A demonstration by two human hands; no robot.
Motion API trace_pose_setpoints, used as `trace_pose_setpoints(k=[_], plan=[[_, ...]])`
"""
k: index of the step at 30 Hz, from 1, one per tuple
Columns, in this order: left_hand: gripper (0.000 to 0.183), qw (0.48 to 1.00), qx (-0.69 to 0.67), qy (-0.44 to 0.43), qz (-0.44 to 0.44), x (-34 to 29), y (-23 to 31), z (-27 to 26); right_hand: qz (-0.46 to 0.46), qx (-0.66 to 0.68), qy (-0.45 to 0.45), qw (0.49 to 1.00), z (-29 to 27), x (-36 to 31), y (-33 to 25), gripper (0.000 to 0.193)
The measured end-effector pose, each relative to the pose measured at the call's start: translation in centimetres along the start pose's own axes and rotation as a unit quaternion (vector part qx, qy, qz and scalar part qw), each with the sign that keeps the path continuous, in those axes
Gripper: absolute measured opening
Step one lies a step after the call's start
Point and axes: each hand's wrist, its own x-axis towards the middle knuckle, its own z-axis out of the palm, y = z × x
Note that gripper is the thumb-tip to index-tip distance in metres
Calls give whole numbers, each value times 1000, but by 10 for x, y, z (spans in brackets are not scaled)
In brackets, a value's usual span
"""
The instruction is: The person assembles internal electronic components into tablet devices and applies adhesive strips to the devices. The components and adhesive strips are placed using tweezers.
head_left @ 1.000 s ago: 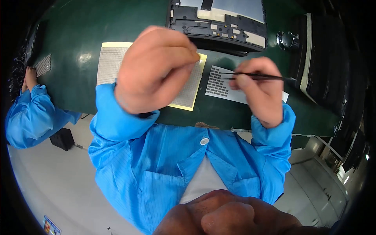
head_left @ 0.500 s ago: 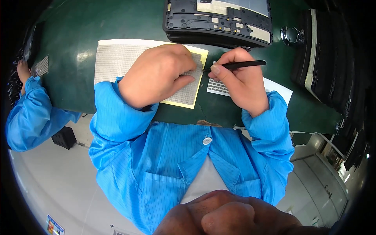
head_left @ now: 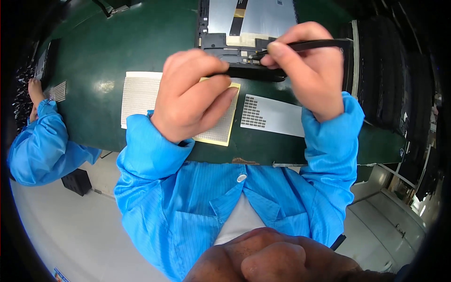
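My right hand [head_left: 312, 70] grips black tweezers [head_left: 319, 45]. Their tip is at the row of small pale pads on the dark lower border of a flat display-like panel [head_left: 253, 21]. My left hand [head_left: 192, 96] is in front of the panel's left lower edge. Its upper fingers reach that edge, while thumb and forefinger close together; anything between them is hidden. Beneath the left hand lies a yellow-edged sheet of tiny grey pieces [head_left: 141, 96], partly covered. A white sheet with small dark rectangles [head_left: 253, 113] lies to its right, under the right forearm.
Dark padded slabs [head_left: 383, 80] stand in a row at the right of the green table [head_left: 94, 66]. At the far left, another person's blue sleeve [head_left: 51, 136] and hand [head_left: 35, 89] are beside a small gridded sheet [head_left: 58, 91].
My right hand moved up and right, taking the tweezers from the gridded sheet to the panel's border. My left hand rose from the sheet toward the panel's edge. The panel shows further down in view.
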Motion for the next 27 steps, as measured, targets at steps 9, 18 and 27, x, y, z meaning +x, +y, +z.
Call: trace_pose_setpoints(k=[9,18,27], plan=[[36,998,41,-31,-31,-1,-17,12,15,-9,-35,999,0,13,6,12],[40,995,65,-51,-54,2,-23,19,-61,-173,-68,981,3,13,15,11],[52,985,157,-47,-48,-8,-19,29,204,149,21,967,28,-59,36,15]])
